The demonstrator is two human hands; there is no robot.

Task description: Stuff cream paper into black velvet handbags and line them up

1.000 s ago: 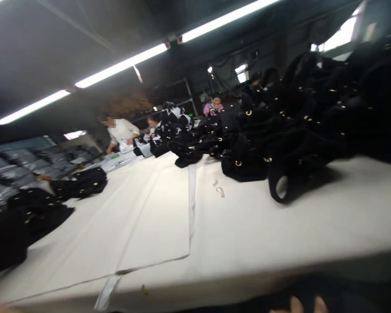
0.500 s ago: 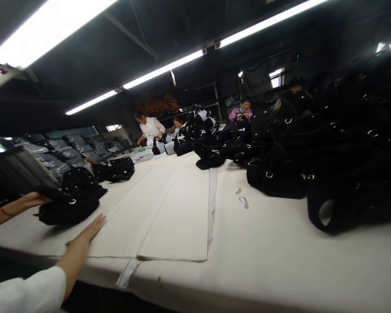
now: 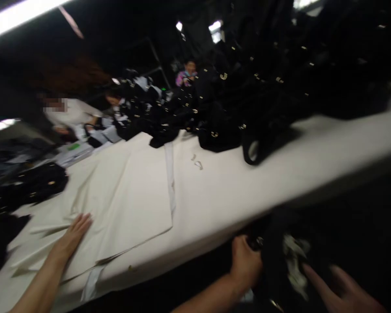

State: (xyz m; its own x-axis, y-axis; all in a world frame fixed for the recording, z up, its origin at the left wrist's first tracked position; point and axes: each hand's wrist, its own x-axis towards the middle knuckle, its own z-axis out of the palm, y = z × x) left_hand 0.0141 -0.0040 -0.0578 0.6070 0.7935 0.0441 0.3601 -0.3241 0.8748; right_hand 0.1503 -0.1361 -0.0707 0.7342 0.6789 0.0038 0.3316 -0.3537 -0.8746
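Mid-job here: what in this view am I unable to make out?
Head view, all blurred by motion.
Left hand on the black bag: which part it grips, lost in blur and shadow.
Right hand: wrist cut off by the bottom edge.
Third hand on the cream cloth: whose it is, arm cut off at the bottom edge.
Bag pile: single bags, too dark.

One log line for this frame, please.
left hand grips black bag below the table edge | right hand open beside it | another person's hand flat on cream sheet

Open cloth (image 3: 221,187) beside heaped black bags (image 3: 273,87)
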